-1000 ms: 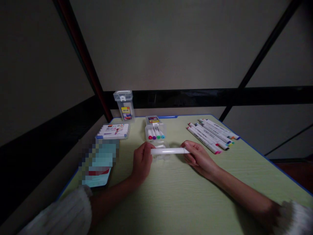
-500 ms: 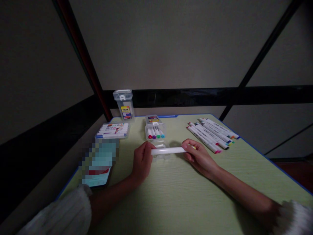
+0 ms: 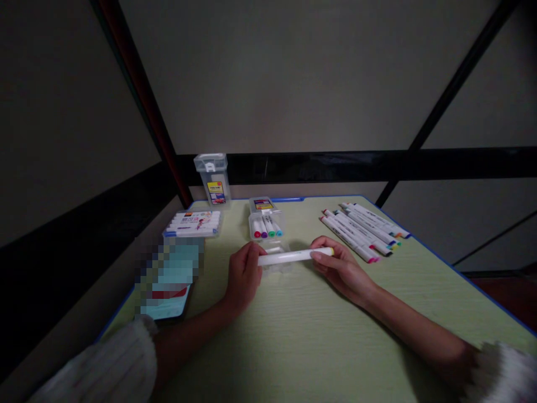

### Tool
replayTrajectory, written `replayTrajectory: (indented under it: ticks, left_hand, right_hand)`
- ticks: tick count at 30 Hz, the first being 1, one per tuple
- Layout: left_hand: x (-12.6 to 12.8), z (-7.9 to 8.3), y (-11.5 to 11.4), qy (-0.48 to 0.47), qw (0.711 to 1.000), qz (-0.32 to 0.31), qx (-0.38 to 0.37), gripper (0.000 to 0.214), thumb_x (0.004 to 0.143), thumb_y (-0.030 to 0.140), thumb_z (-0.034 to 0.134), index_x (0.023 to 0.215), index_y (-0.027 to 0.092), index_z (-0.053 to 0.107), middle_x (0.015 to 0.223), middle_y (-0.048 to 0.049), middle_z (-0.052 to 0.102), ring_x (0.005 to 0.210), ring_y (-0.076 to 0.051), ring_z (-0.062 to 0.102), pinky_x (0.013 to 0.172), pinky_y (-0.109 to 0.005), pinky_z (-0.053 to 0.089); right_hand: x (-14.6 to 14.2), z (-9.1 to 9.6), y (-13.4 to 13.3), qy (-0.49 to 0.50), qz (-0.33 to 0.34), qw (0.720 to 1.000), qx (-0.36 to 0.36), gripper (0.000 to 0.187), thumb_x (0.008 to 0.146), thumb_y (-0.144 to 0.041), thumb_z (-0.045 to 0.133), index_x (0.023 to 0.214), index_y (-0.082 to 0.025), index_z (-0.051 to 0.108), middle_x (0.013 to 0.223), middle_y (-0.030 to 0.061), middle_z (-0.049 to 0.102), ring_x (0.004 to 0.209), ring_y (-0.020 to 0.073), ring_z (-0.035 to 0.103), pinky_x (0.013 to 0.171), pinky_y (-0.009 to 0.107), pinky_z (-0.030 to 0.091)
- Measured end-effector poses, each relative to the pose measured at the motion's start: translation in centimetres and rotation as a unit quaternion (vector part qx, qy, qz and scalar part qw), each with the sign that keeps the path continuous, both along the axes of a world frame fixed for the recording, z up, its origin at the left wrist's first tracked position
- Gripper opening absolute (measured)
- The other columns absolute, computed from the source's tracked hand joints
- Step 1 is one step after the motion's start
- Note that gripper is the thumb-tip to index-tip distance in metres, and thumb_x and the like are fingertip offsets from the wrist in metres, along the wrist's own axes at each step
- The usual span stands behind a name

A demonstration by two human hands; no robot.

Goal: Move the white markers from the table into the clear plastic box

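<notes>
A white marker (image 3: pixel 289 257) with a yellow tip at its right end lies almost level between my hands, above the table. My left hand (image 3: pixel 244 274) pinches its left end, and my right hand (image 3: pixel 342 268) grips it near the yellow end with thumb and fingers. Just behind the marker is the clear lid (image 3: pixel 279 248) of a plastic case, partly hidden by the marker. The case (image 3: pixel 250 224) lies on its side and holds several white markers with red, purple, green and blue ends (image 3: pixel 268 232).
Several white markers (image 3: pixel 363 229) lie in a slanting pile on the right. At the back left stands a clear lidded box (image 3: pixel 216 187). A flat pack of white pens (image 3: pixel 193 224) lies before it, with a phone-like device (image 3: pixel 174 285), partly pixelated, nearer me. Walls border the table (image 3: pixel 293 347).
The marker has tilted slightly, its right end now higher. My right fingers have shifted, so more of the yellow end shows. My left hand has barely moved.
</notes>
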State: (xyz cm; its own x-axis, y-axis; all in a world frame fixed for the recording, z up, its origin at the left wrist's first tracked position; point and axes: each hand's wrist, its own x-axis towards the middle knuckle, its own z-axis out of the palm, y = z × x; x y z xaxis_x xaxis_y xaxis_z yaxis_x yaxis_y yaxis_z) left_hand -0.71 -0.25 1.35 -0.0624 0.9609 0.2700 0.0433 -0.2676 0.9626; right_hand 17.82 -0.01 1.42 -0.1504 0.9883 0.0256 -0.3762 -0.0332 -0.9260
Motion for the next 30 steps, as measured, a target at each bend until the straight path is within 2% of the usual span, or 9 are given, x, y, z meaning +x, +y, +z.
replayTrajectory:
  ticks: [6, 10, 23, 30]
  left_hand:
    - [0.04, 0.11, -0.1, 0.011, 1.0, -0.003, 0.005, 0.033, 0.081, 0.041, 0.041, 0.06, 0.016, 0.048, 0.035, 0.0091, 0.032, 0.029, -0.005, 0.029, 0.031, -0.016, 0.02]
    - [-0.03, 0.04, -0.05, 0.018, 1.0, -0.01, 0.005, 0.033, 0.081, 0.04, 0.041, 0.06, 0.016, 0.049, 0.035, 0.0089, 0.033, 0.03, -0.005, 0.03, 0.032, -0.016, 0.021]
    - [0.1, 0.08, -0.07, -0.013, 1.0, -0.002, -0.027, 0.031, 0.077, 0.041, 0.045, 0.059, 0.016, 0.05, 0.033, 0.0104, 0.027, 0.027, -0.004, 0.027, 0.028, -0.015, 0.019]
    - [-0.05, -0.13, 0.06, -0.004, 1.0, -0.009, -0.024, 0.038, 0.077, 0.046, 0.045, 0.063, 0.013, 0.058, 0.033, 0.0093, 0.028, 0.027, -0.005, 0.027, 0.029, -0.016, 0.018]
  right_hand:
    - [-0.18, -0.36, 0.04, -0.007, 0.01, 1.0, -0.011, 0.025, 0.067, -0.036, 0.069, 0.062, -0.016, 0.055, 0.036, -0.01, 0.029, 0.038, 0.004, 0.016, 0.04, 0.023, 0.007]
    - [-0.28, -0.39, 0.11, 0.011, 0.01, 1.0, -0.007, 0.028, 0.071, -0.041, 0.064, 0.063, -0.015, 0.058, 0.032, -0.0098, 0.029, 0.036, 0.0044, 0.015, 0.039, 0.023, 0.008]
    - [-0.11, -0.62, 0.04, -0.023, -0.014, 1.0, -0.014, 0.024, 0.069, -0.036, 0.067, 0.062, -0.017, 0.053, 0.034, -0.0093, 0.035, 0.036, 0.0047, 0.018, 0.04, 0.024, 0.007]
    - [-0.11, -0.15, -0.07, -0.036, -0.029, 0.999, -0.008, 0.027, 0.064, -0.037, 0.071, 0.061, -0.018, 0.052, 0.038, -0.0086, 0.035, 0.038, 0.0053, 0.022, 0.041, 0.024, 0.008]
